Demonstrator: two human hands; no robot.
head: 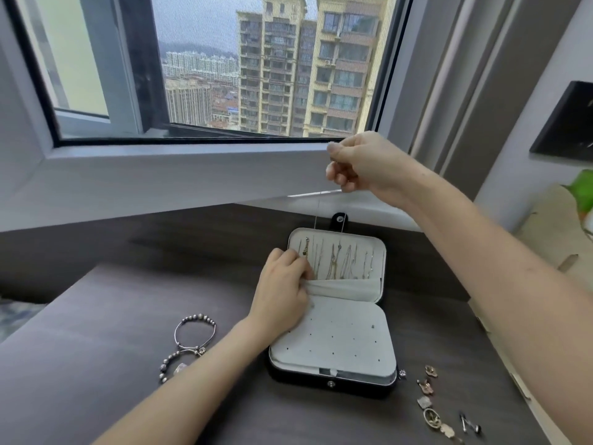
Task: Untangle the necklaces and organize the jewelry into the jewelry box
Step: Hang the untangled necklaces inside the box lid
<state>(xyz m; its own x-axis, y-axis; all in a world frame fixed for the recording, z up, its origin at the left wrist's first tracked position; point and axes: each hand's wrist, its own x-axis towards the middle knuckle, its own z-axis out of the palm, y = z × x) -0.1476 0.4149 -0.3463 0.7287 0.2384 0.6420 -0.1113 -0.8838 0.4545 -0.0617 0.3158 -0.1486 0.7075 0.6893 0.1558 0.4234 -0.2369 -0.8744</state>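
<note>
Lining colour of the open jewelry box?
Off-white lining inside the black rectangular jewelry box; head view.

One open jewelry box, two bracelets and a scatter of small pieces.

There is one jewelry box with two snap buttons, one on its back tab and one on its front wall. One pocket runs across its lid, and about seven chains hang above the pocket, too fine to count for certain. One more necklace hangs outside the box. Two hands are in view, the left hand and the right hand. Two beaded bracelets lie left of the box, a far one and a near one. About eight small pieces lie right of the box, some overlapping.
</note>
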